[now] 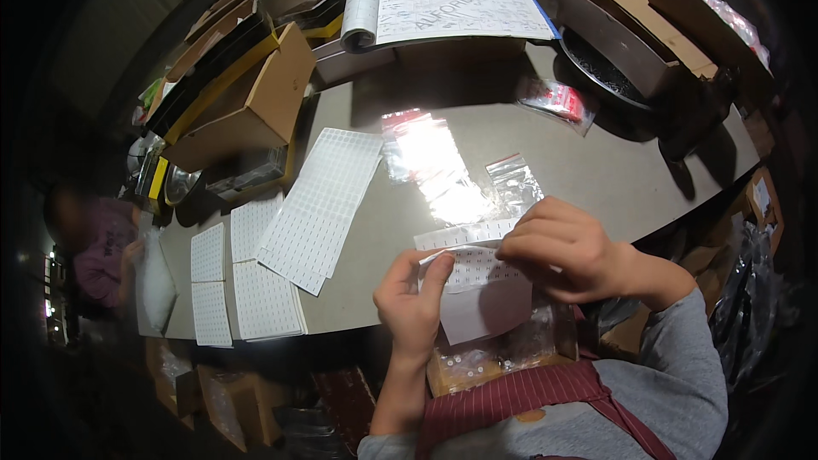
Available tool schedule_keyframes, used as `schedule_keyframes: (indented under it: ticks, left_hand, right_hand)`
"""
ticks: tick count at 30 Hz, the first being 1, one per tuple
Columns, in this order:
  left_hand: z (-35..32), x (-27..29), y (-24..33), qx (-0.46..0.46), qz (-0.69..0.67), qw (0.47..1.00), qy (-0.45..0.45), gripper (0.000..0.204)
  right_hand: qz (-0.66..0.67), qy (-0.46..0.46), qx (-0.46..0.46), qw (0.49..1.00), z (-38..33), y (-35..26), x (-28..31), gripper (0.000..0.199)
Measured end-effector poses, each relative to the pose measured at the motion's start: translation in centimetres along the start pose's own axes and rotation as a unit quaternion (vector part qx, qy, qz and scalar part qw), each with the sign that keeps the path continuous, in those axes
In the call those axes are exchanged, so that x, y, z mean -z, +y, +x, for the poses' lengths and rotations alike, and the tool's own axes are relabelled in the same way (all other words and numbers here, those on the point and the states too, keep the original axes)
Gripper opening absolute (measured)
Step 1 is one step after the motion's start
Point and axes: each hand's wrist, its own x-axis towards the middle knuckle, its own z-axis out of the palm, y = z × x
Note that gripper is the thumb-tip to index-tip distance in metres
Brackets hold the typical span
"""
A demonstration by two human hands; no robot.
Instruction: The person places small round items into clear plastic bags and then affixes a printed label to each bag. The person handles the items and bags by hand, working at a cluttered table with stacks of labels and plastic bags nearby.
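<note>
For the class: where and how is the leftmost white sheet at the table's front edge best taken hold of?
Probably by its near edge, coming from the person's side, thumb above and fingers below. The leftmost white sheet lies flat, but that edge appears to jut slightly past the tabletop. The left hand is nearer, though it pinches a printed sheet.

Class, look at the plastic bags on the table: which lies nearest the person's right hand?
The small clear bag just beyond the right hand; the larger, glaring bag pile lies to its left, and the red-marked bags lie farther off.
</note>
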Motion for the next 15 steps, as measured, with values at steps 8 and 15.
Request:
schedule_keyframes:
  ticks: [8, 15]
  left_hand:
    - [0.0, 0.1, -0.1, -0.020, -0.034, 0.999, 0.026, 0.010]
    - [0.2, -0.3, 0.0, -0.002, -0.037, 0.999, 0.026, 0.013]
  right_hand:
    - [-0.006, -0.039, -0.141, 0.989, -1.1, 0.5, -0.7, 0.044]
    - [0.059, 0.060, -0.188, 0.979, -3.8, 0.2, -2.6, 0.037]
